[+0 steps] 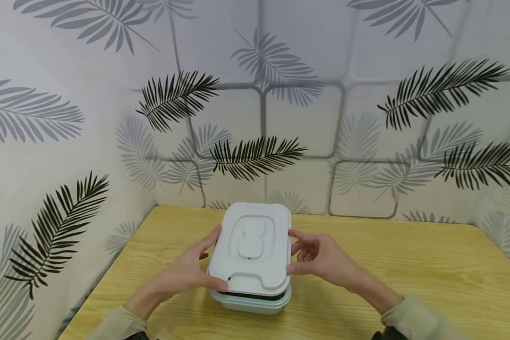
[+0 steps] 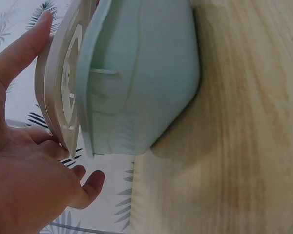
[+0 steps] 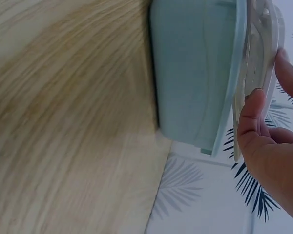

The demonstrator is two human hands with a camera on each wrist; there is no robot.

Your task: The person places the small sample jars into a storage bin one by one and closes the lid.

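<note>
A white lid (image 1: 252, 271) with a raised panel lies slightly askew over a pale blue-green plastic box (image 1: 252, 307). At the near end a dark gap shows between lid and box rim. My left hand (image 1: 186, 270) grips the lid's left edge, with the thumb on its near left corner. From the other side my right hand (image 1: 325, 259) pinches the right edge between thumb and fingers. Both wrist views show the lid (image 2: 53, 83) held at an angle to the box (image 3: 195, 73), whose rim stands apart from it at one end. The box's inside is mostly hidden.
The box stands on a light wood-grain table (image 1: 386, 269). Behind the table and along its left side rises a pale wall (image 1: 297, 123) with a feather-leaf pattern.
</note>
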